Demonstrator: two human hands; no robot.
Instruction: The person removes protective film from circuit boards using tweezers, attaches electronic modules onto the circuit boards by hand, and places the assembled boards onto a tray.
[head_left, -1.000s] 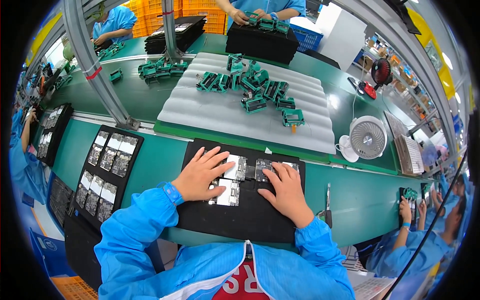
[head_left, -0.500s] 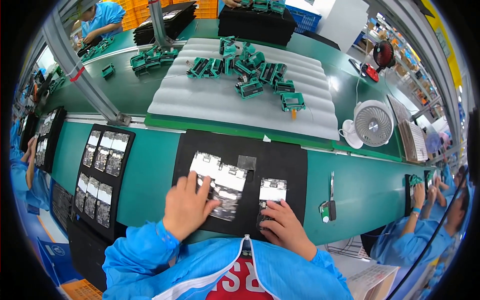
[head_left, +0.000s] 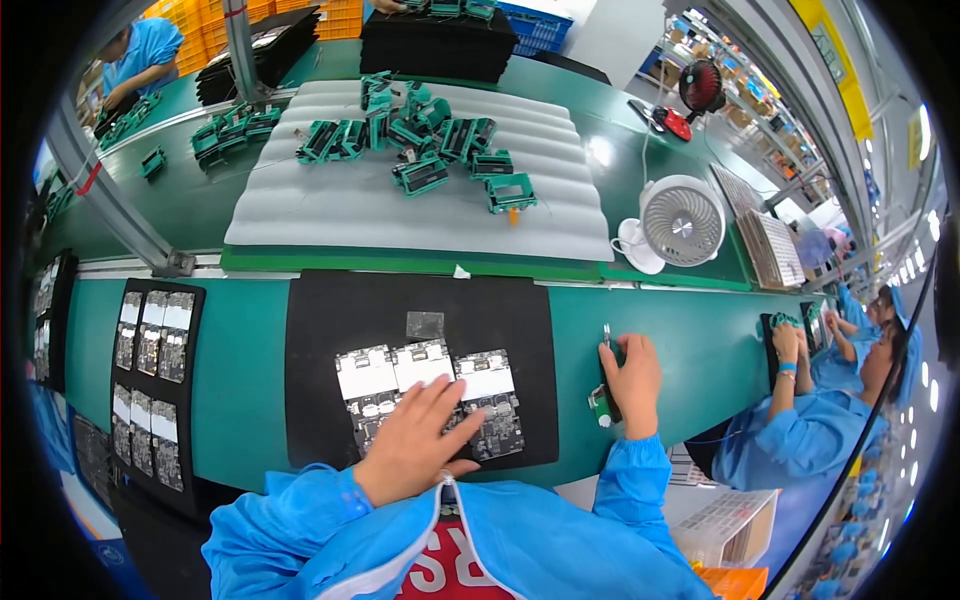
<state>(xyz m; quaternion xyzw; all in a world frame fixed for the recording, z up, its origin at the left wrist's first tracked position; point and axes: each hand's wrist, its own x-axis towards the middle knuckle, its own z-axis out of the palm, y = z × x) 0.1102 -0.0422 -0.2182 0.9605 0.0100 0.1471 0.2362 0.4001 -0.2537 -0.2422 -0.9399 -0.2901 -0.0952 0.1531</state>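
Observation:
Three circuit boards with white upper parts lie side by side on a black mat [head_left: 320, 310]: a left board [head_left: 365, 375], a middle board [head_left: 420, 362] and a right board [head_left: 488, 375]. My left hand [head_left: 425, 435] rests over the middle and right boards, fingers outstretched, covering much of the middle one's lower half. Off the mat's right side, my right hand [head_left: 632, 382] closes around a slim tool [head_left: 606, 336] with a metal tip. Its dark handle is mostly hidden under the hand. Beside it lies a small green-and-white piece [head_left: 600, 405].
A black tray [head_left: 190, 345] with several boards stands at left. Beyond the bench edge, green frames [head_left: 420, 175] are heaped on white foam [head_left: 285, 205]. A white fan [head_left: 682, 222] stands at far right. Co-workers [head_left: 820, 430] sit to the right and far left.
My right hand has left the right board and moved right onto the slim tool. The boards now sit side by side under my left hand. The whole view has shifted.

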